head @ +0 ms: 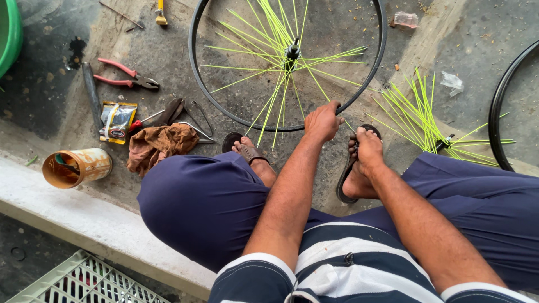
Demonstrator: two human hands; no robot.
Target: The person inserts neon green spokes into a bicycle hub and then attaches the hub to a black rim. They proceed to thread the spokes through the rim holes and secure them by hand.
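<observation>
Head view: left hand [322,121] fingers pinch the wheel rim [196,73]; right hand's [369,147] grip unclear (rusty can [77,167] holds residue).

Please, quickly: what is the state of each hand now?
Left hand: closed on the black round metal wheel rim.
Right hand: near the rim; grip cannot be told.

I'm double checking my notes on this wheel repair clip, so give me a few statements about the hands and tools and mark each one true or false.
1. The left hand rests on the black wheel rim. True.
2. The spokes are red. False: they are bright yellow-green.
3. The red-handled pliers lie on the ground left of the rim. True.
4. The right hand holds the pliers. False: it is down by the sandal, far from them.
5. The rusty tin can stands upright. False: it lies on its side.
</observation>
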